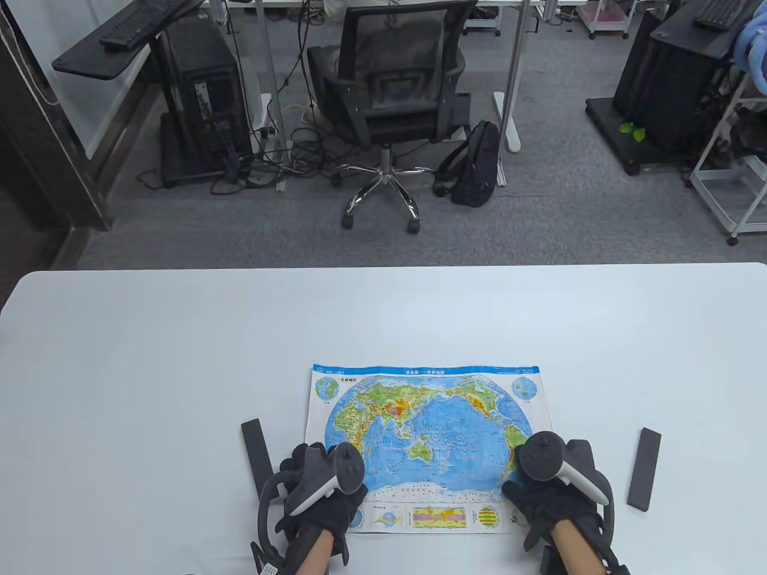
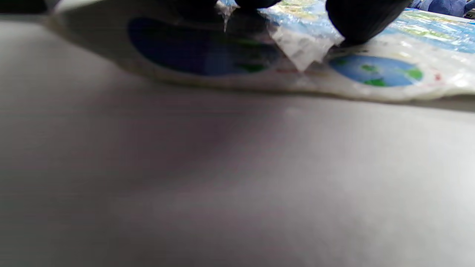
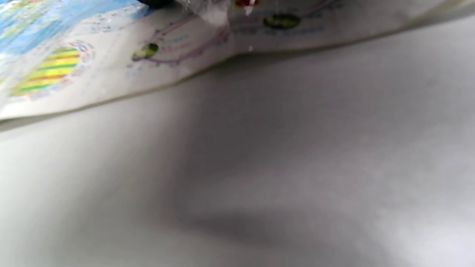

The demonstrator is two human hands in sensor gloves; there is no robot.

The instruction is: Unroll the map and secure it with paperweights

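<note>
The world map (image 1: 425, 431) lies unrolled and flat on the white table (image 1: 180, 371). My left hand (image 1: 314, 476) presses on its near left corner, and my right hand (image 1: 554, 485) presses on its near right corner. In the left wrist view a gloved fingertip (image 2: 360, 18) bears down on the glossy map (image 2: 374, 70). The right wrist view shows the map's near edge (image 3: 111, 63) slightly raised off the table. One black bar paperweight (image 1: 257, 449) lies just left of the map beside my left hand. A second bar (image 1: 644, 469) lies to the right of my right hand. Neither hand holds a bar.
Beyond the table's far edge stand an office chair (image 1: 389, 90), a black backpack (image 1: 476, 165) and computer towers on the floor. The table stretches wide on both sides of the map and behind it.
</note>
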